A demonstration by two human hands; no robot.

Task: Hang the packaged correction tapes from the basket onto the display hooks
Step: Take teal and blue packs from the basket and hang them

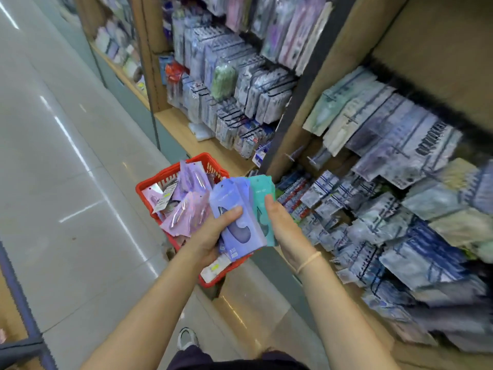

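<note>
L hand [210, 233] grips a fanned stack of purple correction-tape packs [237, 217], thumb across the front. R hand [282, 222] holds the teal packs [262, 193] at the stack's right edge. Red basket [170, 177] just beyond and left of the hands, w/ more purple packs [186, 206] inside. Display hooks [290, 157] up right of the R hand, blurred.

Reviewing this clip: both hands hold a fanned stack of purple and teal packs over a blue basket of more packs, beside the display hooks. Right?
Not quite: the basket is red, not blue, as the head view shows. The rest stands: the left hand and right hand hold the fanned purple and teal packs over it, beside the display hooks.
</note>
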